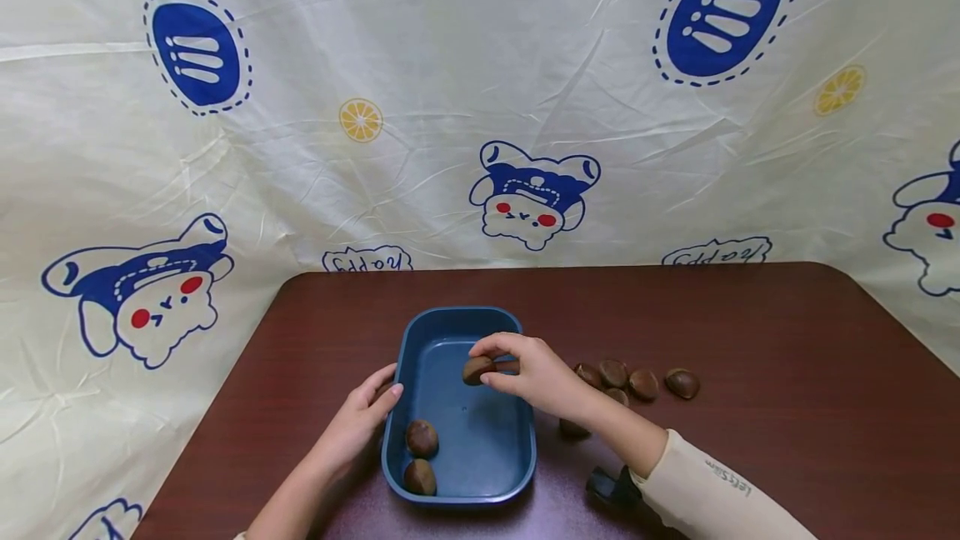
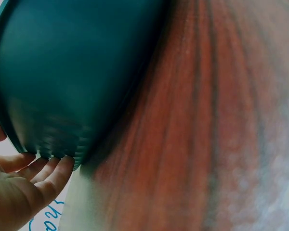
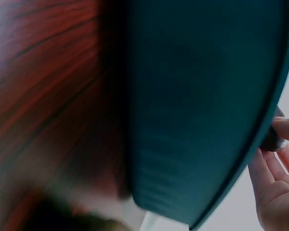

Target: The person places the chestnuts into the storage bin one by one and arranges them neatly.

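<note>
A blue rectangular plastic bin [image 1: 465, 490] stands on the table, with one chestnut [image 1: 422, 438] and another chestnut [image 1: 420, 477] lying in its near left corner. My left hand [image 1: 363, 417] holds the bin's left side, thumb at the rim and fingertips against the outer wall, as the left wrist view [image 2: 33, 185] also shows. Over the bin's inside, toward its far right, my right hand [image 1: 525, 369] pinches a brown chestnut [image 1: 477, 371] between thumb and fingers. In the right wrist view that chestnut [image 3: 273, 139] shows dark beyond the bin's rim, partly hidden.
Several loose chestnuts [image 1: 643, 384] lie on the dark wooden table [image 1: 787, 440] right of the bin, some partly hidden by my right forearm. A black device [image 1: 611, 486] sits under the right wrist. A pale printed cloth [image 1: 420, 190] hangs behind the table.
</note>
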Tool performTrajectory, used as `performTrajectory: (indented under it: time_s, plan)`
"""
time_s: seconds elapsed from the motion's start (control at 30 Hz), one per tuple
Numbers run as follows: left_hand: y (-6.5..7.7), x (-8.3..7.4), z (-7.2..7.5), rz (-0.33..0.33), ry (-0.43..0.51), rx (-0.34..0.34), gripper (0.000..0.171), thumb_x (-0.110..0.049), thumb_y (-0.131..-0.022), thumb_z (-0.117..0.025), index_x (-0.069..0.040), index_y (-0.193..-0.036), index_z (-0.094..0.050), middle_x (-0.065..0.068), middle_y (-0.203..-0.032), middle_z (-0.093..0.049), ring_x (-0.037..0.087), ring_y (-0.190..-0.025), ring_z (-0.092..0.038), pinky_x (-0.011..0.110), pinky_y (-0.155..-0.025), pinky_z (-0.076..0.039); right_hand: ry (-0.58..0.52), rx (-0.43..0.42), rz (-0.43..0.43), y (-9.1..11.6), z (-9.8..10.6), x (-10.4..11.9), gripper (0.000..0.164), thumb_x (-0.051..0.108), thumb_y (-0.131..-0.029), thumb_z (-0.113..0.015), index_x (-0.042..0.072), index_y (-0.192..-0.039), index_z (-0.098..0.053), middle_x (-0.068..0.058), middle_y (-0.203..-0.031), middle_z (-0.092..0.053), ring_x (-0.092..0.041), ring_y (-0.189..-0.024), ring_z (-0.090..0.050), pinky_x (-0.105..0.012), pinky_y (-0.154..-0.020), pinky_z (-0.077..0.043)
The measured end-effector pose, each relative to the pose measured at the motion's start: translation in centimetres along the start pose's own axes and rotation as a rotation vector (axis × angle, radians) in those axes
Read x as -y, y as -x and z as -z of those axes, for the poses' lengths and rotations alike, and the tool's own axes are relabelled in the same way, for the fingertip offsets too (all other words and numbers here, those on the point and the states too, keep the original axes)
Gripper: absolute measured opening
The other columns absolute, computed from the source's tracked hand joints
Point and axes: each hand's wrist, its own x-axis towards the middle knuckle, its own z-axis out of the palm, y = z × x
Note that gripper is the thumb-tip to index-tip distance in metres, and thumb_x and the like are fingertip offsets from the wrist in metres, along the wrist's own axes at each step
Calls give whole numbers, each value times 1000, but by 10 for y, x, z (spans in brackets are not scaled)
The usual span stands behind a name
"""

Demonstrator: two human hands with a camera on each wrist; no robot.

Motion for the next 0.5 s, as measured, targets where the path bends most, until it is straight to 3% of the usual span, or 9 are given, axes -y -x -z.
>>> performTrajectory:
  time_s: [0.3, 0.5]
  plan:
    - [-1, 0, 1, 3, -3, 18, 50, -21, -94, -48, 3, -134, -33, 24, -124, -47, 32, -106, -50, 42, -87, -42, 46, 87, 7, -24, -30, 4, 25, 5, -83, -63, 9, -107, -61, 4, -101, -60, -9, -93, -55, -26, -79, -47]
    - [-1, 0, 0, -9, 19, 29, 49, -20, -94, -48, 3, -134, -32, 25, -123, -47, 32, -107, -50, 41, -86, -43, 115, 98, 7, -35, -47, 0, 22, 5, -81, -65, 5, -103, -62, 4, -94, -62, -9, -89, -56, -28, -76, -48]
